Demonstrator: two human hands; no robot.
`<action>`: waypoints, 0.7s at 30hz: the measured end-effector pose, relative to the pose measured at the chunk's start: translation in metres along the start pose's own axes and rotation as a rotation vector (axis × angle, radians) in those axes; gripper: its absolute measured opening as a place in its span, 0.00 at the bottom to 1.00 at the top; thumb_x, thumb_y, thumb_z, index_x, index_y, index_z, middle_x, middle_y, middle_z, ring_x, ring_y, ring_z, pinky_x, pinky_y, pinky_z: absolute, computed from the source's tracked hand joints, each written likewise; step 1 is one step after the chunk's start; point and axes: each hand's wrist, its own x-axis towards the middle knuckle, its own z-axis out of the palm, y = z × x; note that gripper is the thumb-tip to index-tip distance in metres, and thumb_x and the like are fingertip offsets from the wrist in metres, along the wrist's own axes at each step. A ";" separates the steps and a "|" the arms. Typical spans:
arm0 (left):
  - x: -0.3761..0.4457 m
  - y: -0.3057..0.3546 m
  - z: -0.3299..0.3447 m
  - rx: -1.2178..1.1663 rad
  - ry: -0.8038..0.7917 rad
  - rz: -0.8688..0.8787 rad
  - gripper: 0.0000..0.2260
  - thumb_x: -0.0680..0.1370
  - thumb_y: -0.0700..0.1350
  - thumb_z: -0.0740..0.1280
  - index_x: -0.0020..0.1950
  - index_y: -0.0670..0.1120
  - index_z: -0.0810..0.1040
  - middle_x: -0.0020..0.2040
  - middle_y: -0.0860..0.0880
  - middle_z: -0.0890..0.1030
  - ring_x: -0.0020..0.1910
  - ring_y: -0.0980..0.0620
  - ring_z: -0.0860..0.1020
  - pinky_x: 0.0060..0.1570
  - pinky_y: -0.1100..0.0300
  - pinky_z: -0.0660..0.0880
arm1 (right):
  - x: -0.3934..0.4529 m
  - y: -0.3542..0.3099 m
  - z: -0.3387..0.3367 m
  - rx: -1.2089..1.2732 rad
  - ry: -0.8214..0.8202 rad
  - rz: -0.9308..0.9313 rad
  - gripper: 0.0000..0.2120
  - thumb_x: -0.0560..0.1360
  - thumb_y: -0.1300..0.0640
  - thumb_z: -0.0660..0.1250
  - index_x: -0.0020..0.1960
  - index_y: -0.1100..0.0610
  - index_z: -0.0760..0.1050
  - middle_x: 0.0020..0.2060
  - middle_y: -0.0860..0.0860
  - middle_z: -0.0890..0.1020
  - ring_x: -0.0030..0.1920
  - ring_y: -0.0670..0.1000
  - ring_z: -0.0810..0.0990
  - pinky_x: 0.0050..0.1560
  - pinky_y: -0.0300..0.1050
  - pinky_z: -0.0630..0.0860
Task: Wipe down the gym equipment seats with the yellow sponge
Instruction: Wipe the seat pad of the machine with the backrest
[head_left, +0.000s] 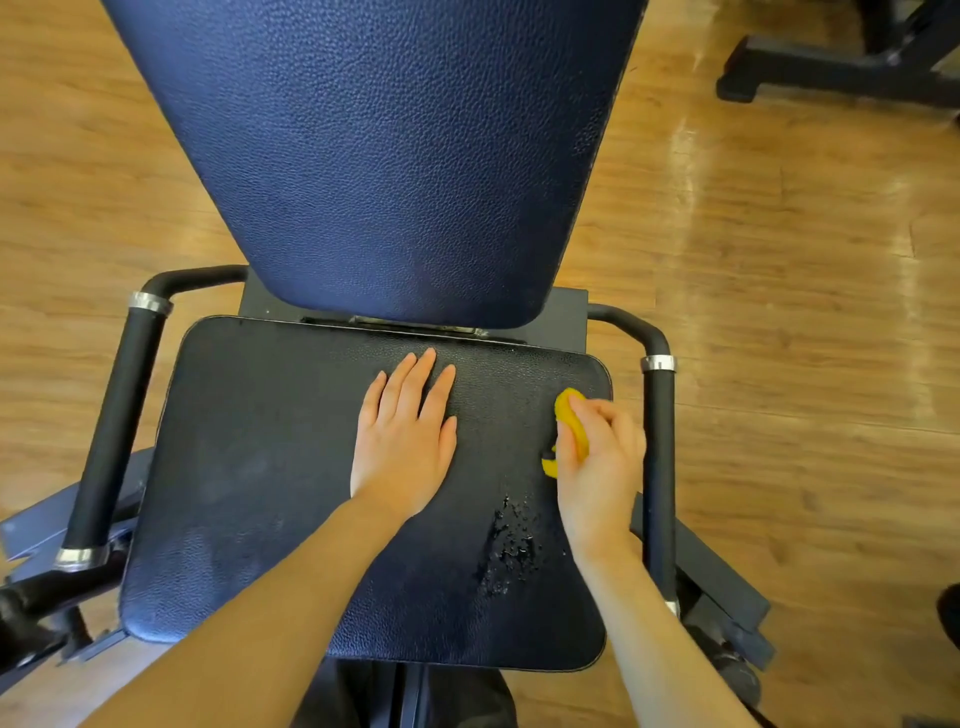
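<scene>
While right hand (597, 452) grips yellow sponge (571, 426) at seat (260, 467) right edge, left hand (405, 436) rests flat mid-seat. Droplets (509, 551) remain; looks early, backrest (374, 156) likely unwiped.

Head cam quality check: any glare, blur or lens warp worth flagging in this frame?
Head view: strong window glare streaks the wood floor at upper right; wide-angle warp bows the backrest and handles; slight softness at the frame edges; wet droplets on the seat pad glint sharply; both hands and the yellow sponge are in focus.
</scene>
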 end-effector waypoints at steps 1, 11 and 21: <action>0.000 0.000 0.000 -0.001 0.000 -0.001 0.24 0.80 0.52 0.50 0.73 0.45 0.66 0.74 0.43 0.65 0.74 0.44 0.62 0.73 0.47 0.56 | -0.005 0.002 0.000 -0.005 -0.001 0.009 0.15 0.74 0.67 0.69 0.60 0.60 0.79 0.51 0.55 0.76 0.52 0.54 0.72 0.53 0.19 0.60; 0.000 0.000 -0.001 -0.005 0.012 -0.001 0.24 0.80 0.52 0.51 0.73 0.45 0.66 0.74 0.43 0.65 0.74 0.45 0.62 0.73 0.46 0.56 | 0.070 0.005 0.011 -0.029 -0.030 0.049 0.13 0.76 0.63 0.68 0.60 0.60 0.79 0.54 0.55 0.77 0.56 0.58 0.74 0.57 0.41 0.69; 0.000 0.000 0.000 -0.007 0.018 0.001 0.24 0.80 0.52 0.50 0.73 0.45 0.66 0.74 0.43 0.66 0.74 0.44 0.61 0.73 0.46 0.56 | -0.026 0.004 -0.015 0.061 -0.033 0.081 0.16 0.74 0.66 0.69 0.61 0.58 0.79 0.53 0.48 0.72 0.52 0.49 0.70 0.40 0.20 0.69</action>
